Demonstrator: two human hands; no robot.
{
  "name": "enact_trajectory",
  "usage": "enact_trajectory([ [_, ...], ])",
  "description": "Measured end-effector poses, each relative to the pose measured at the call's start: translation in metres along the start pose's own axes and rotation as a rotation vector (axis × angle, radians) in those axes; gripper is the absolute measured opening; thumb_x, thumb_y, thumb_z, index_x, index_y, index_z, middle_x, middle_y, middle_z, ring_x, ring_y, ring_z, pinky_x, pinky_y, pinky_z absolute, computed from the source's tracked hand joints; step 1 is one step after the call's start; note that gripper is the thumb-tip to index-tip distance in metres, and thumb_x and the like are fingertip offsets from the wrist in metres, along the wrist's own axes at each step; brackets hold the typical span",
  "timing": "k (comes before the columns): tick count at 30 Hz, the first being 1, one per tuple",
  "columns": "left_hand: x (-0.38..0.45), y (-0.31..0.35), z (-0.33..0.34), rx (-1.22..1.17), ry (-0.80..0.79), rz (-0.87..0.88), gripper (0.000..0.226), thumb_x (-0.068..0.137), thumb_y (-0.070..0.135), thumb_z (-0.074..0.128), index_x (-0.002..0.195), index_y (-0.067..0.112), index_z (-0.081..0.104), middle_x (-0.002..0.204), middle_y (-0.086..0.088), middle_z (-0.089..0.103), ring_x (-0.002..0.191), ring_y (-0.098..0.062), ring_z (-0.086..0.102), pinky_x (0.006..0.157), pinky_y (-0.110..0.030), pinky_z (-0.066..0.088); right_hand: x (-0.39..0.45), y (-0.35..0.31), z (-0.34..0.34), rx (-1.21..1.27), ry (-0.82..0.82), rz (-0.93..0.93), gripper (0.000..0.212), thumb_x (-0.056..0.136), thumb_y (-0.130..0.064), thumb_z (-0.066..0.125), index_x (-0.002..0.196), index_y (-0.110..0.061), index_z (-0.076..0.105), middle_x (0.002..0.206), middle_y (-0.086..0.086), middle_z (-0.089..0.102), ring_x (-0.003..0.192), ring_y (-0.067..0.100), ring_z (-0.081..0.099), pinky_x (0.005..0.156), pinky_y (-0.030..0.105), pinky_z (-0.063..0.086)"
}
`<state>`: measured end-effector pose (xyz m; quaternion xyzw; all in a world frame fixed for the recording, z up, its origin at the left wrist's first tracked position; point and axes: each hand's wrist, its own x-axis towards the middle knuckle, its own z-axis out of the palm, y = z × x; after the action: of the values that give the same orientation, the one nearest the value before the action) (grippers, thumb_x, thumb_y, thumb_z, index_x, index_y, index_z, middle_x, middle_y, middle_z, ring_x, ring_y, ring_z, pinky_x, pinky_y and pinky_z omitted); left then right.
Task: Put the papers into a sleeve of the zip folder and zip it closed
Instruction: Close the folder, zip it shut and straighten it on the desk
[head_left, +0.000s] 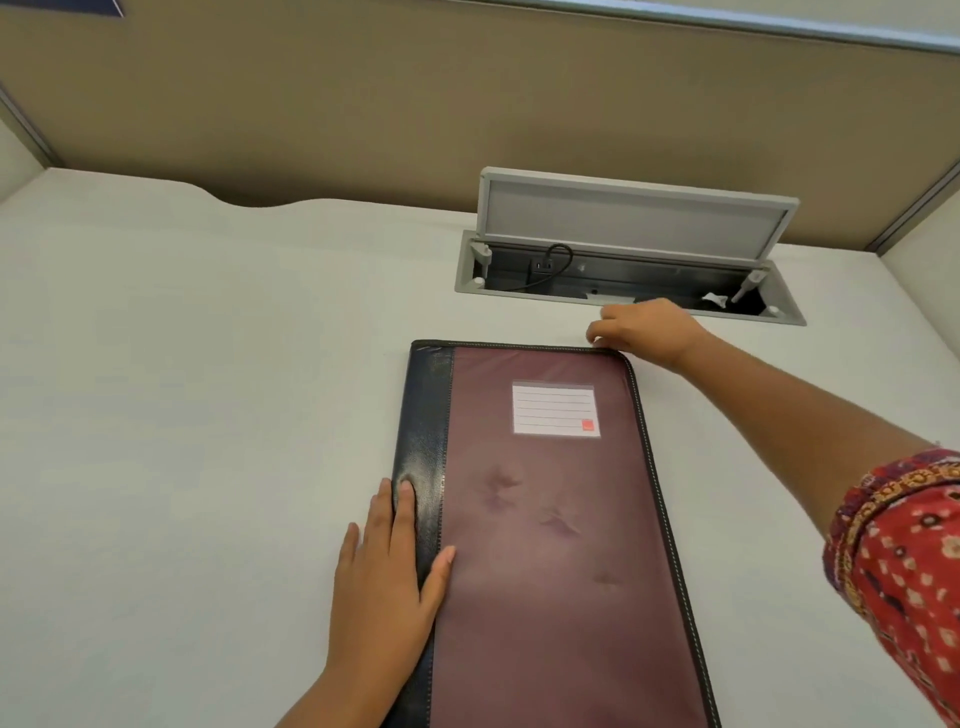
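Note:
The zip folder (550, 525) lies flat and folded shut on the white desk, maroon cover up, with a black spine strip along its left side and a white label pocket near the top. My left hand (387, 587) rests flat with straight fingers on the spine, pressing it down. My right hand (644, 328) is at the folder's far right corner, fingers curled and pinching at the zip track there; the zip pull itself is hidden by the fingers. No papers are visible.
An open cable hatch (628, 280) with a raised grey lid sits in the desk (208, 364) just behind my right hand, a black plug and cable inside. A tan partition wall (363, 104) stands along the desk's back edge.

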<state>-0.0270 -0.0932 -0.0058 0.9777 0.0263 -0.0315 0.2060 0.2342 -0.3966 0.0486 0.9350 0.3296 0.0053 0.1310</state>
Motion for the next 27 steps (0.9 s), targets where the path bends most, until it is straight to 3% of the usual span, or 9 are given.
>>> enact_trajectory([
  [4, 0.001, 0.000, -0.002, 0.020, -0.037, -0.021, 0.081, 0.085, 0.067, 0.003, 0.143, 0.015, 0.024, 0.148, -0.008, 0.034, 0.131, -0.024, 0.041, 0.106, -0.040, 0.027, 0.035, -0.018, -0.018, -0.019, -0.025, -0.178, 0.017, 0.093, -0.026, 0.050, 0.104, -0.019, 0.062, 0.096, 0.007, 0.060, 0.080, 0.030, 0.062, 0.054, 0.030, 0.034],
  [7, 0.003, 0.003, -0.003, 0.098, -0.067, 0.000, 0.074, 0.088, 0.063, 0.008, 0.141, 0.015, 0.029, 0.142, -0.007, 0.043, 0.126, -0.029, 0.047, 0.099, -0.041, 0.037, 0.066, -0.045, -0.026, 0.059, 0.117, -0.282, 0.016, 0.087, -0.028, 0.058, 0.087, -0.014, 0.065, 0.080, 0.009, 0.064, 0.065, 0.030, 0.064, 0.051, 0.025, 0.032],
  [9, 0.005, 0.007, -0.004, 0.167, -0.098, 0.016, 0.071, 0.090, 0.061, 0.010, 0.139, 0.016, 0.034, 0.138, -0.007, 0.049, 0.122, -0.034, 0.051, 0.093, -0.044, 0.045, 0.091, -0.081, -0.041, 0.071, 0.073, -0.307, 0.022, 0.091, -0.034, 0.051, 0.096, -0.016, 0.064, 0.093, 0.007, 0.065, 0.080, 0.028, 0.065, 0.057, 0.028, 0.037],
  [11, 0.004, 0.010, -0.005, 0.190, -0.111, 0.022, 0.070, 0.090, 0.060, 0.009, 0.137, 0.016, 0.037, 0.137, -0.006, 0.051, 0.121, -0.037, 0.050, 0.092, -0.047, 0.046, 0.108, -0.115, -0.055, 0.108, -0.047, -0.221, 0.027, 0.093, -0.039, 0.046, 0.104, -0.020, 0.061, 0.105, 0.002, 0.064, 0.093, 0.025, 0.061, 0.066, 0.030, 0.040],
  [15, 0.002, 0.013, -0.007, 0.172, -0.092, -0.012, 0.067, 0.091, 0.057, 0.008, 0.135, 0.018, 0.041, 0.133, -0.005, 0.055, 0.122, -0.035, 0.050, 0.093, -0.053, 0.044, 0.110, -0.128, -0.054, 0.355, -0.100, 0.034, 0.025, 0.091, -0.041, 0.050, 0.101, -0.020, 0.062, 0.105, 0.001, 0.065, 0.099, 0.022, 0.059, 0.069, 0.028, 0.038],
  [18, 0.002, 0.013, -0.009, 0.155, -0.098, -0.019, 0.066, 0.091, 0.057, 0.008, 0.135, 0.020, 0.041, 0.132, -0.004, 0.055, 0.123, -0.034, 0.049, 0.094, -0.053, 0.042, 0.089, -0.101, -0.053, 0.394, -0.278, 0.251, 0.032, 0.092, -0.044, 0.047, 0.096, -0.016, 0.063, 0.105, 0.003, 0.067, 0.092, 0.022, 0.060, 0.072, 0.031, 0.041],
  [20, 0.002, 0.013, -0.009, 0.143, -0.097, -0.019, 0.066, 0.091, 0.058, 0.008, 0.135, 0.021, 0.041, 0.132, -0.003, 0.056, 0.123, -0.034, 0.049, 0.093, -0.053, 0.042, 0.069, -0.073, -0.051, 0.411, -0.523, 0.342, 0.039, 0.094, -0.042, 0.044, 0.096, -0.009, 0.063, 0.102, 0.007, 0.069, 0.081, 0.021, 0.061, 0.066, 0.029, 0.046],
  [22, 0.001, 0.012, -0.009, 0.124, -0.087, -0.014, 0.067, 0.090, 0.059, 0.008, 0.135, 0.022, 0.040, 0.133, -0.001, 0.055, 0.124, -0.033, 0.048, 0.095, -0.053, 0.041, 0.047, -0.046, -0.047, 0.461, -0.736, 0.456, 0.046, 0.094, -0.045, 0.041, 0.106, -0.006, 0.061, 0.102, 0.006, 0.064, 0.084, 0.022, 0.060, 0.061, 0.026, 0.047],
  [27, -0.001, 0.015, -0.009, 0.114, -0.089, -0.002, 0.065, 0.089, 0.062, 0.009, 0.138, 0.027, 0.035, 0.133, 0.000, 0.055, 0.126, -0.034, 0.045, 0.096, -0.054, 0.039, 0.014, -0.016, -0.040, 0.564, -0.872, 0.597, 0.036, 0.091, -0.053, 0.042, 0.096, -0.021, 0.059, 0.103, -0.003, 0.060, 0.085, 0.017, 0.059, 0.069, 0.027, 0.049],
])
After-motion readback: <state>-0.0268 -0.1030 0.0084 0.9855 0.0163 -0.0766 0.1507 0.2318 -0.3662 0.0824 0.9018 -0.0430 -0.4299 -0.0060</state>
